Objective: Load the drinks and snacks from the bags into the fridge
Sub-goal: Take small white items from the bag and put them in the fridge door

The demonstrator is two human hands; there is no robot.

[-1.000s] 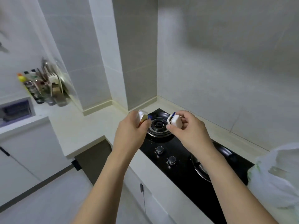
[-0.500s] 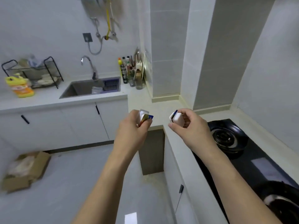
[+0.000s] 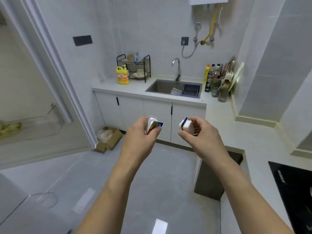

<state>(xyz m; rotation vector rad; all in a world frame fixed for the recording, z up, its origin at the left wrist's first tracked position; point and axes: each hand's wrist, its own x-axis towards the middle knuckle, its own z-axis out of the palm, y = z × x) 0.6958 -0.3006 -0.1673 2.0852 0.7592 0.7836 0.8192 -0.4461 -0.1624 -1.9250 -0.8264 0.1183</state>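
Observation:
My left hand grips a small white snack cup with a colourful foil lid, held at chest height. A second small white snack cup of the same kind sits in my right hand, a little to the right and level with the first. The open fridge door fills the left of the view; its clear door shelf holds something yellow-green at the far left edge. The fridge's inside is out of view.
Ahead is a white counter with a sink, a yellow detergent bottle, a black dish rack and several bottles. A cardboard box lies on the floor. The black stove is at the right edge.
The view has swung left from the stove corner, past the sink, to the open fridge door. Both hands kept the same grip on their cups.

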